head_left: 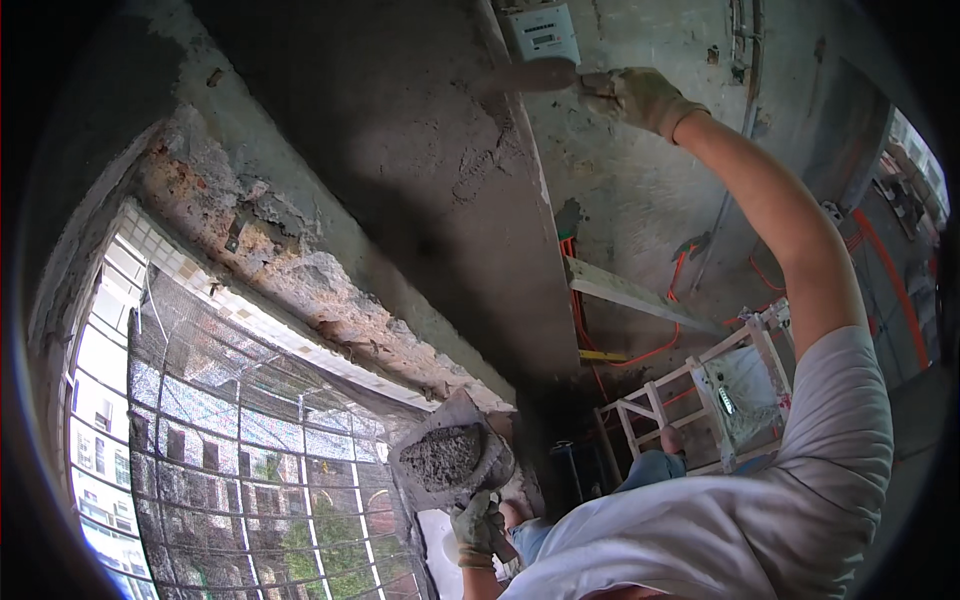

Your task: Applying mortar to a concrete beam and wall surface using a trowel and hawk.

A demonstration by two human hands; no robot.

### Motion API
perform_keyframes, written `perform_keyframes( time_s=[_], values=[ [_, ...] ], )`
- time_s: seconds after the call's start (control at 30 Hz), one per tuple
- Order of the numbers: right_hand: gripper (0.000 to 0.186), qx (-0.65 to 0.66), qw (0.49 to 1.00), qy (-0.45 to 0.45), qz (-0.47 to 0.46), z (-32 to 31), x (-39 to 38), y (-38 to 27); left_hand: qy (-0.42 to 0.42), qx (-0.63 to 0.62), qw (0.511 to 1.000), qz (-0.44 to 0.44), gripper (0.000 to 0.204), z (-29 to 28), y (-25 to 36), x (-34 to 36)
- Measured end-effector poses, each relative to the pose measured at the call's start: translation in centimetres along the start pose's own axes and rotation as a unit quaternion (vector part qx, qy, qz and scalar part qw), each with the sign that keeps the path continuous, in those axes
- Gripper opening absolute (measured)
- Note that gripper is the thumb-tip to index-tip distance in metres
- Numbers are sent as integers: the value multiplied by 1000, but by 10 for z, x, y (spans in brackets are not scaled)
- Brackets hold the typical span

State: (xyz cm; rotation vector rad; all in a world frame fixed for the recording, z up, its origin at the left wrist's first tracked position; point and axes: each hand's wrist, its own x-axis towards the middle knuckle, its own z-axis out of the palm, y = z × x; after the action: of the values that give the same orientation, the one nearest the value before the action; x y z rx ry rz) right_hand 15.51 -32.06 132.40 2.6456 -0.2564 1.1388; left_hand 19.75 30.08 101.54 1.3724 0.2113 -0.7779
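Observation:
My gloved right hand (pixel 645 100) is raised high, gripping a trowel (pixel 535 75) by its handle, its blade at the edge of a dark plastered wall strip (pixel 390 120), just below a white meter box (pixel 543 32). Low in the middle, my gloved left hand (pixel 478 525) holds a mortar board (pixel 488 468) beside the window, with a heap of wet grey mortar (pixel 440 455) on it.
At the left, a barred, netted window (pixel 250 440) lies below a broken masonry edge (pixel 290 280). At the right stand a white wooden frame stool (pixel 705 355) and a leaning plank (pixel 630 295), among loose orange conduits (pixel 680 270).

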Motion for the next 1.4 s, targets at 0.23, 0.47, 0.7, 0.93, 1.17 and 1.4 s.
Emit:
perform_keyframes(
  time_s=[0.23, 0.47, 0.7, 0.93, 1.17, 1.4],
  values=[
    [37, -116, 957, -263, 34, 57, -107, -11, 10, 9, 1000, 7, 13, -2, -8, 5],
    [44, -41, 988, -96, 116, 54, -95, -14, 5, 6, 1000, 0, 10, 9, -2, 6],
    [40, -94, 943, -317, 45, 71, -162, -47, -35, -7, 999, -3, 12, 24, 2, -1],
    [39, 124, 975, -170, 76, 24, -148, -172, -71, 86, 993, 37, 12, 70, 51, 10],
    [33, 184, 973, -133, -42, -18, -122, -212, -156, 82, 981, 87, 17, 107, 81, 29],
    [35, 56, 983, -130, -116, -31, -103, -226, -256, 319, 857, 315, 17, 114, 80, 47]
  ],
)
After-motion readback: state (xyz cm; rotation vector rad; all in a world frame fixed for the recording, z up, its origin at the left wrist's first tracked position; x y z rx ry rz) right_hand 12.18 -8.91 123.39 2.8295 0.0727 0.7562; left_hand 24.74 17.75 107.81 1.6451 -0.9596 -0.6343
